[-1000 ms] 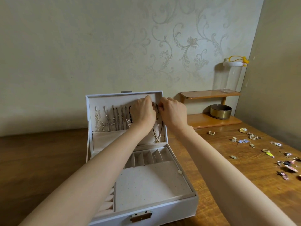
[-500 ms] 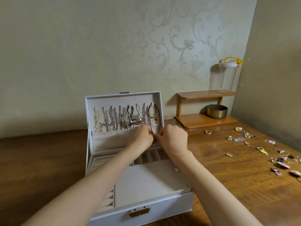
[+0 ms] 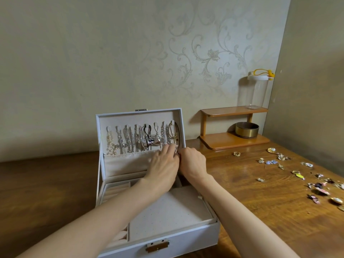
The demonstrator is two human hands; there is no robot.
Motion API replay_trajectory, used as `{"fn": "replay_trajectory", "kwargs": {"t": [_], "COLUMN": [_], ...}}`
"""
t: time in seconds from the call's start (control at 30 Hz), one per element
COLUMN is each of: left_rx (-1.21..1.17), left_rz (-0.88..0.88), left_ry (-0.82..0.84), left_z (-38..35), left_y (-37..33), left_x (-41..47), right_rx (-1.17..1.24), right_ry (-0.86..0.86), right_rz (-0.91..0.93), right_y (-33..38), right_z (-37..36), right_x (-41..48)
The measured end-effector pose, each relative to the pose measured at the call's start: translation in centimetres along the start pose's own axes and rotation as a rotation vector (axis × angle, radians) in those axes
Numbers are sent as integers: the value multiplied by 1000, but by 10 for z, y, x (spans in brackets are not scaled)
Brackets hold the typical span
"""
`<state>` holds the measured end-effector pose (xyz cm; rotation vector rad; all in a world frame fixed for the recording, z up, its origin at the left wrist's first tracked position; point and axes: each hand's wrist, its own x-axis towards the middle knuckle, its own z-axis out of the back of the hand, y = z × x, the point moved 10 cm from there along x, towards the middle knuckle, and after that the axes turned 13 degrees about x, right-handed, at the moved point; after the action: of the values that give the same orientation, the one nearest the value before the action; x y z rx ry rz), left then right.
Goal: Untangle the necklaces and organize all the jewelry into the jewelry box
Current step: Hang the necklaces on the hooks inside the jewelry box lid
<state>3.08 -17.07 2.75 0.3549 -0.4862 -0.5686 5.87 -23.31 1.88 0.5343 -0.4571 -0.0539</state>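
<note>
tucking the lower end of a thin gold chain necklace with a dark cord [image 3: 174,135], hung on the rightmost hook inside the upright lid of a white hinged jewelry box [image 3: 186,239], at the rim of the beige fabric pocket [image 3: 126,162]. pinching that end in the curled right hand [image 3: 193,164]; left hand [image 3: 163,164] just beside, fingertips on the chain, apparently pinching too. judged late in the necklace step. next: slip the end into the pocket without snagging the neighbouring silver chains [image 3: 130,138], then reach right for the small loose earrings and rings [image 3: 297,174] scattered on the brown wooden table [image 3: 242,211].
</note>
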Motion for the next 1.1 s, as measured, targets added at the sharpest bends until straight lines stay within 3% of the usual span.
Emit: {"fn": "replay_trajectory", "kwargs": {"t": [0.13,0.37,0.5,0.6,0.77,0.87,1.1], "left_rx": [55,-114,-333,-470,-628,-682,-845], "left_rz": [-177,-295,-199,-128,-2,58,97], "left_ry": [-173,-47,-14,-75,-135,-156,-117], "left_z": [2,-15,-22,-17,-15,-14,-16], "left_y": [-5,3,13,16,25,32,37], "left_x": [-8,-11,-4,-2,7,13,15], "right_rx": [81,305,567,845,1092,1044,406], "right_ry": [25,84,35,-45,-181,-209,-159], "right_rz": [-44,-157,-169,-177,-111,-41,257], "right_y": [-2,-17,-18,-18,-14,-9,25], "right_z": [4,8,19,30,46,48,37], "right_x": [-2,-9,-9,-10,2,15,26]}}
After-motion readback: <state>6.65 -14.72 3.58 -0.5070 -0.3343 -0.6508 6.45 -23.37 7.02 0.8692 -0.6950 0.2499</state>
